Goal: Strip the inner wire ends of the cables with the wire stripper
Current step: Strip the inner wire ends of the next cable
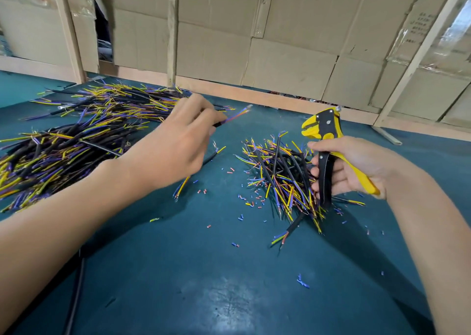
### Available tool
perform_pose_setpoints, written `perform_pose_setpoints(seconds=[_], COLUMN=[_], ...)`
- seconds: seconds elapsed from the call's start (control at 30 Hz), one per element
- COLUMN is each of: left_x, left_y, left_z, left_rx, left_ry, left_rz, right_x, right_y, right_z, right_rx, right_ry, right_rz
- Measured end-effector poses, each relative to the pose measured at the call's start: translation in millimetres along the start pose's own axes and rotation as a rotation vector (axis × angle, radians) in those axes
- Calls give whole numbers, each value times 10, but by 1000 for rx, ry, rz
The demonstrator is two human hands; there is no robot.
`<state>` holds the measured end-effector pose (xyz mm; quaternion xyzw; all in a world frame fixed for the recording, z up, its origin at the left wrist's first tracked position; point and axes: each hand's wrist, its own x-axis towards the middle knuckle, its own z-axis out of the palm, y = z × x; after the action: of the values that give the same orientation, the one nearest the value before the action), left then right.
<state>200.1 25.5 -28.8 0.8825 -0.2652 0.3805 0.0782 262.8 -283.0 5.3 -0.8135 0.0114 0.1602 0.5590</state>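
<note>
My left hand (175, 141) pinches a short black cable (230, 117) just right of the big pile; its coloured inner wires stick out to the right, toward the tool. My right hand (349, 166) grips the handles of a yellow and black wire stripper (322, 128), held upright with its jaws pointing left, a hand's width from the cable's wire ends. A large pile of black cables (76, 141) with yellow, blue and purple inner wires lies at the left. A smaller pile of cables (283, 176) lies under and beside my right hand.
The green table top (204, 271) carries several tiny blue, red and yellow insulation scraps (252, 199) around the small pile. A black cord (76, 291) runs along the lower left. Cardboard panels on wooden framing (280, 41) close off the far edge.
</note>
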Motion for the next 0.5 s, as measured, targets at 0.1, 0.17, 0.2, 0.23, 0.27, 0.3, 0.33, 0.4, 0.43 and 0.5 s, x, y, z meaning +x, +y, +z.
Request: perform_pose_setpoints(seconds=[0.1, 0.17, 0.2, 0.23, 0.27, 0.3, 0.33, 0.4, 0.43, 0.5], left_x=[7, 4, 2, 0, -5, -8, -11, -16, -14, -11], left_y=[80, 123, 145, 163, 177, 184, 193, 215, 229, 256], left_z=[9, 0, -7, -18, -28, -42, -52, -65, -66, -58], left_rx=[20, -1, -20, -39, -59, -78, -93, -103, -107, -113], left_ry=[41, 63, 71, 77, 80, 84, 87, 101, 110, 116], left_rz=[57, 47, 35, 26, 23, 29, 40, 64, 77, 107], right_x=[-19, -26, -31, -40, -51, -59, -63, -79, -96, -140], right_y=[-10, -10, -13, -15, -22, -34, -47, -80, -94, -112], right_z=[-23, -18, -8, 0, 9, 21, 40, 128, 201, 370], right_rx=[28, 36, 39, 48, 64, 92, 132, 255, 332, 443], right_ry=[11, 11, 9, 4, -4, -14, -20, -7, -2, -35], right_rz=[-32, -42, -41, -41, -49, -74, -118, -251, -326, -469])
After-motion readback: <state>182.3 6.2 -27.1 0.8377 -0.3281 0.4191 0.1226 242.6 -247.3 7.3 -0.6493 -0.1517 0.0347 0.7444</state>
